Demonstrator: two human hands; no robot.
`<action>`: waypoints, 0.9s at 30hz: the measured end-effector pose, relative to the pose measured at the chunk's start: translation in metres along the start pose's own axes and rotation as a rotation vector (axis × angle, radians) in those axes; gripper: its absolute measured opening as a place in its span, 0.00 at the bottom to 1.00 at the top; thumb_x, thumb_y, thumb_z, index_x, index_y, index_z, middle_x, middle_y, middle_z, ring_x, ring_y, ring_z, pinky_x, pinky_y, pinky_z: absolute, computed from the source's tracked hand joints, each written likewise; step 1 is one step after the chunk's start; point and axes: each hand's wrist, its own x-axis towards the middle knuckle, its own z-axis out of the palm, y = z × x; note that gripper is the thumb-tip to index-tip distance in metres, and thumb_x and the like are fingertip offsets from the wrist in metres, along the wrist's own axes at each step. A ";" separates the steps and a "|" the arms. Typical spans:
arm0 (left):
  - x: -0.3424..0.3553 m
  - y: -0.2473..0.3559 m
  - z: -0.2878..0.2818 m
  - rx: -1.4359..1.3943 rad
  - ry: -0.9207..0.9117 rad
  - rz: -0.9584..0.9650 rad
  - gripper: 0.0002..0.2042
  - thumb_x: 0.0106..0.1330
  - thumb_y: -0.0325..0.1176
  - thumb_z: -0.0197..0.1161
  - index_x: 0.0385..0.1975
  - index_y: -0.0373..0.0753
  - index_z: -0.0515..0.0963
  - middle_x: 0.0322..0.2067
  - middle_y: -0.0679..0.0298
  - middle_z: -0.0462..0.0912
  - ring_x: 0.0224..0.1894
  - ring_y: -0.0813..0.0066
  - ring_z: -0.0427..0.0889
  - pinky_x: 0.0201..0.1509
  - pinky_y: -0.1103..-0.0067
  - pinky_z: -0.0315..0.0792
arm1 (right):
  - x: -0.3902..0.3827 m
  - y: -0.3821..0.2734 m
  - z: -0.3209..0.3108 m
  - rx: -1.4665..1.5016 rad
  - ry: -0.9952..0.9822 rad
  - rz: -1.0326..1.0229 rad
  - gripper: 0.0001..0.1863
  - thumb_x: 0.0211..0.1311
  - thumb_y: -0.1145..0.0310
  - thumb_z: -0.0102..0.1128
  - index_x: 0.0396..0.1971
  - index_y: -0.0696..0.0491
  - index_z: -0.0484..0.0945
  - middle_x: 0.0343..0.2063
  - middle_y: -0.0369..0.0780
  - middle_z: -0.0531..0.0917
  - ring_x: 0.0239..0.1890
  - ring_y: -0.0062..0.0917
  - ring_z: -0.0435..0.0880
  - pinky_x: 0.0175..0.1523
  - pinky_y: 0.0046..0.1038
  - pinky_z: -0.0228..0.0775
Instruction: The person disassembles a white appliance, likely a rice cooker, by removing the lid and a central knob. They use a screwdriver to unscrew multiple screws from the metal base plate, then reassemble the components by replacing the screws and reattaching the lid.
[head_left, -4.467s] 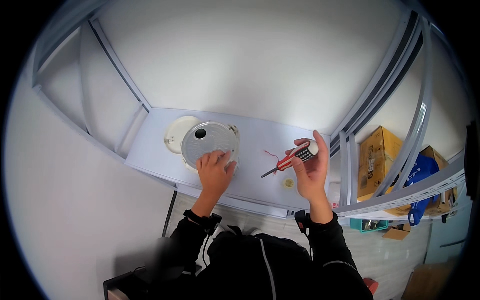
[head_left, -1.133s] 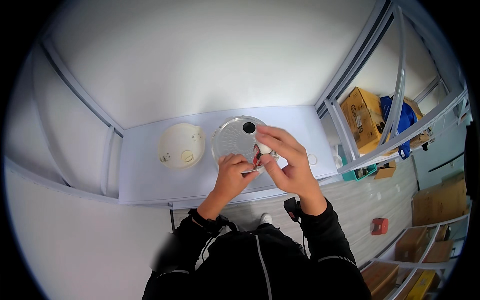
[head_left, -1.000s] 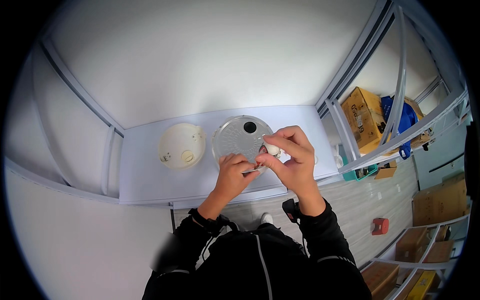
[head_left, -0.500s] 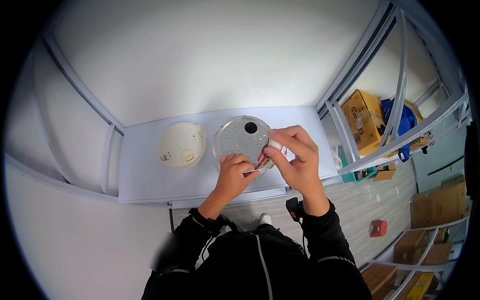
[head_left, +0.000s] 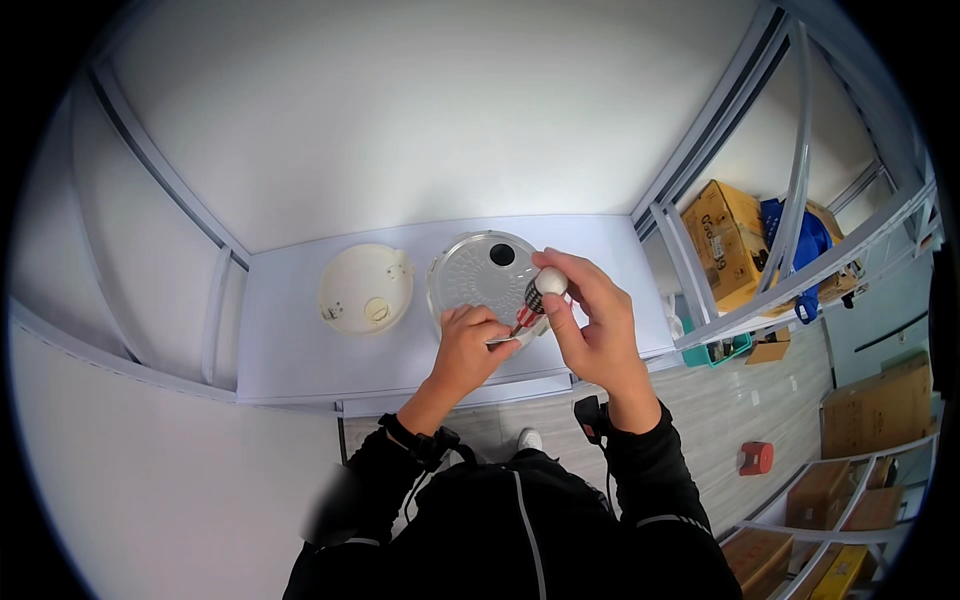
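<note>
My right hand [head_left: 598, 320] has its thumb and fingers around a screwdriver [head_left: 536, 296] with a white rounded end and a red and dark handle. The tool slants down and left toward the near right rim of a round, clear-topped grey disc [head_left: 470, 275] with a black circle on it. Close to the screwdriver's tip, my left hand [head_left: 468, 340] rests at the disc's near edge with fingers curled and pinched together. What they pinch is hidden. Left of the disc lies a round cream plate [head_left: 350, 285] with a small ring-shaped mark.
Both round pieces lie on a white table [head_left: 290, 360] against a pale wall. Metal frame posts [head_left: 690, 265] rise at the right. Beyond them are a cardboard box [head_left: 722, 245], a blue bag [head_left: 810, 240] and a green bin [head_left: 735, 350]. A red stool [head_left: 757, 458] stands on the floor.
My right fingers have loosened and shifted around the screwdriver's end, showing more of its handle and white end. My left hand has stayed at the disc's edge.
</note>
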 end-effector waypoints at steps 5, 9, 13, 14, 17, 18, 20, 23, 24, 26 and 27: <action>0.000 -0.001 0.002 -0.005 0.003 0.008 0.09 0.51 0.36 0.81 0.29 0.44 0.89 0.32 0.72 0.81 0.40 0.68 0.80 0.51 0.66 0.65 | -0.004 0.004 0.004 -0.107 0.042 -0.096 0.19 0.59 0.77 0.73 0.52 0.56 0.87 0.54 0.46 0.86 0.50 0.35 0.87 0.53 0.32 0.80; 0.002 0.003 -0.002 0.013 -0.005 -0.001 0.09 0.52 0.36 0.81 0.30 0.44 0.89 0.32 0.72 0.81 0.40 0.68 0.80 0.51 0.67 0.65 | -0.011 0.001 0.004 -0.065 0.031 0.000 0.18 0.62 0.78 0.70 0.53 0.56 0.87 0.56 0.46 0.84 0.54 0.36 0.86 0.54 0.31 0.79; 0.001 0.001 0.000 0.011 -0.021 0.004 0.08 0.53 0.36 0.80 0.30 0.43 0.89 0.31 0.71 0.81 0.39 0.67 0.79 0.51 0.67 0.65 | -0.013 -0.004 0.007 0.082 0.036 0.032 0.20 0.57 0.75 0.77 0.51 0.56 0.87 0.52 0.43 0.84 0.52 0.34 0.86 0.50 0.29 0.79; 0.001 0.001 0.000 0.010 -0.020 0.007 0.08 0.53 0.36 0.80 0.30 0.43 0.89 0.31 0.71 0.80 0.39 0.67 0.79 0.51 0.67 0.65 | -0.013 -0.004 0.007 0.093 0.041 0.009 0.21 0.56 0.74 0.78 0.51 0.56 0.87 0.51 0.43 0.84 0.51 0.33 0.86 0.49 0.29 0.79; 0.002 0.001 0.001 0.016 0.002 0.014 0.08 0.53 0.36 0.80 0.30 0.43 0.90 0.31 0.71 0.80 0.39 0.67 0.79 0.51 0.67 0.65 | -0.012 -0.003 0.008 -0.008 0.050 -0.150 0.20 0.59 0.75 0.75 0.52 0.58 0.86 0.51 0.45 0.84 0.52 0.35 0.86 0.51 0.31 0.79; 0.002 0.002 0.001 0.019 0.012 0.017 0.08 0.53 0.36 0.80 0.30 0.43 0.90 0.31 0.71 0.80 0.39 0.67 0.79 0.51 0.67 0.65 | -0.017 0.006 0.006 -0.038 0.041 -0.166 0.19 0.61 0.76 0.72 0.52 0.58 0.85 0.53 0.46 0.84 0.53 0.36 0.86 0.52 0.31 0.79; 0.003 0.005 -0.001 0.016 0.004 0.007 0.08 0.53 0.36 0.80 0.31 0.44 0.90 0.30 0.71 0.80 0.39 0.67 0.79 0.51 0.67 0.65 | -0.023 0.009 0.001 -0.059 0.020 -0.163 0.18 0.64 0.77 0.69 0.54 0.59 0.84 0.55 0.49 0.84 0.53 0.37 0.86 0.54 0.32 0.79; 0.002 0.006 -0.001 0.010 -0.007 -0.005 0.08 0.54 0.36 0.80 0.31 0.44 0.90 0.30 0.71 0.80 0.39 0.67 0.79 0.51 0.67 0.65 | -0.026 0.001 -0.001 0.051 0.032 -0.076 0.19 0.64 0.76 0.71 0.55 0.59 0.84 0.52 0.49 0.83 0.50 0.36 0.85 0.55 0.32 0.78; 0.002 0.006 -0.001 0.008 -0.010 -0.009 0.08 0.54 0.36 0.80 0.30 0.44 0.90 0.30 0.71 0.81 0.39 0.67 0.79 0.51 0.67 0.65 | -0.026 -0.003 0.003 0.136 0.070 -0.020 0.20 0.62 0.75 0.73 0.55 0.59 0.85 0.51 0.48 0.84 0.49 0.36 0.85 0.54 0.32 0.78; 0.002 0.003 0.002 0.000 0.034 0.019 0.08 0.53 0.37 0.81 0.27 0.45 0.89 0.29 0.72 0.81 0.37 0.68 0.79 0.50 0.67 0.64 | -0.024 -0.007 0.006 0.156 0.102 -0.001 0.22 0.59 0.73 0.77 0.54 0.58 0.85 0.48 0.46 0.84 0.47 0.35 0.85 0.54 0.32 0.78; 0.002 0.001 0.003 -0.003 0.056 0.033 0.08 0.52 0.38 0.82 0.26 0.45 0.88 0.29 0.73 0.81 0.36 0.69 0.79 0.49 0.67 0.63 | -0.021 -0.007 0.006 0.092 0.097 -0.041 0.22 0.58 0.71 0.78 0.54 0.57 0.86 0.47 0.45 0.84 0.47 0.35 0.85 0.56 0.32 0.78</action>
